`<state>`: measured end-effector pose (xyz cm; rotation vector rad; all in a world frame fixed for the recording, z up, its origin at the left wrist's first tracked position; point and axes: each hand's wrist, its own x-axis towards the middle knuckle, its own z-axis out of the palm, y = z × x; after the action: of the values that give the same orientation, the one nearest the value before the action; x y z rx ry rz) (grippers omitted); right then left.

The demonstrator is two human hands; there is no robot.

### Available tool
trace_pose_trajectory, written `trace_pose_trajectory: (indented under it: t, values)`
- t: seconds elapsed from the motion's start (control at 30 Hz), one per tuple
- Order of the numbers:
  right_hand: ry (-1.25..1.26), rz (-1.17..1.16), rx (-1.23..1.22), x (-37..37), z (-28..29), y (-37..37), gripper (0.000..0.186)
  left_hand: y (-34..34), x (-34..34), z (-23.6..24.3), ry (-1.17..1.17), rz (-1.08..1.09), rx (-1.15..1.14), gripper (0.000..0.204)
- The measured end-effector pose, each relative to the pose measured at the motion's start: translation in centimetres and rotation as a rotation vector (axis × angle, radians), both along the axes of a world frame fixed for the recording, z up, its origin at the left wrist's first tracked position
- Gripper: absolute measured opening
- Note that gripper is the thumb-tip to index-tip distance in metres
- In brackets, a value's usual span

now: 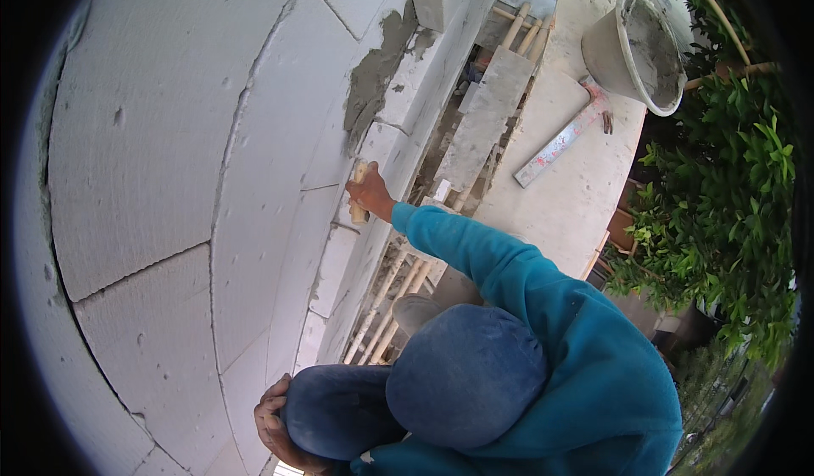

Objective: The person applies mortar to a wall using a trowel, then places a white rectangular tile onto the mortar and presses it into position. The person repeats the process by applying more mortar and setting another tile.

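- One right hand (370, 193), its fingers clamped on a tan piece (359, 215), left of and a little below the hammer (555, 141).
- One tan piece, elongated and wooden-looking; its long axis runs up and down in the view, roughly along the narrow block ledge (383, 147), both ends showing past the fingers. Whether it touches the ledge, I cannot tell.
- One left hand (275, 425), far below and left of the hammer, curled over one of two knees (466, 374) in dusty blue cloth.
- One hammer, flat-handled, silvery with red flecks, two-pronged at the claw.
- One bucket (604, 52), pale, round-rimmed, smeared inside with grey mortar, just above and right of the hammer.
- One board (551, 213), smooth and pale, under the hammer.
- One large wall (144, 137) of pitted, pale, rectangular blocks, well left of the hammer, bearing one rough, damp-looking grey mortar patch (381, 65).
- Several round bamboo-like poles (386, 306), below and left of the hammer.
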<state>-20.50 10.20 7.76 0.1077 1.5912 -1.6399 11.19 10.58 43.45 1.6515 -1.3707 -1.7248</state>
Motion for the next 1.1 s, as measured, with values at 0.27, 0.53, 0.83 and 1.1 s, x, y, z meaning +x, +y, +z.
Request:
trace_pose_trajectory:
  t: [0.27, 0.53, 0.83, 1.1]
  values:
    - [-0.054, 0.258, -0.156, 2.8, 13.5, 13.4, 0.049, 2.3, -6.1, -0.2, -0.025, -0.465, -0.794, 0.045]
    - [0.810, -0.146, 0.533, -11.6, 28.8, 32.9, 0.039, 2.7, -7.8, -0.8, 0.116, -0.176, -0.608, 0.036]
    - [1.305, 0.137, 1.967, -22.9, 35.1, 49.3, 0.019, 1.9, -7.6, -1.6, 0.161, -0.185, -0.607, 0.034]
    - [1.208, 0.481, 2.018, -28.6, 25.7, 51.8, 0.009, 2.0, -7.7, -2.0, 0.164, -0.171, -0.616, 0.033]
